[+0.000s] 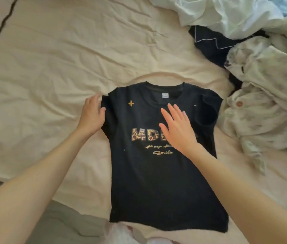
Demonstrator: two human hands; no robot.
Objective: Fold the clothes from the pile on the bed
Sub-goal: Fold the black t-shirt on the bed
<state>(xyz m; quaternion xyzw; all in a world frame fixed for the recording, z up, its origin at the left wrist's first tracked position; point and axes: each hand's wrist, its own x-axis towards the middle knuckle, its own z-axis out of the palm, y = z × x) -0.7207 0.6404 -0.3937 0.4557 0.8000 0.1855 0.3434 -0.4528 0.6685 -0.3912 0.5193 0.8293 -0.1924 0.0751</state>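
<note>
Head view: one black T-shirt (156, 182) lies flat, front up, on the bed (51, 67), roughly centre frame. Long axis runs near to far; collar points away from the person, hem toward them. Leopard-print letters and gold script on the chest, a small gold star near the left shoulder, a white tag inside the neck. Right sleeve is folded in over the body; left sleeve pokes out just a bit at the edge.

Two hands, bare forearms. Left hand (92, 114) sits at the shirt's left sleeve edge, fingers partly curled, thumb touching the fabric; cannot tell if it pinches the sleeve. Right hand (178, 127) lies flat on the chest with fingers straight and spread, covering part of the lettering, gripping nothing.

Pile of clothes (262, 76) is heaped at the right and far right, just beside the shirt's right shoulder: at least one pale buttoned garment, one dark piece with white piping, one white piece on top. Exact count unclear. Cream sheet is wrinkled.
</note>
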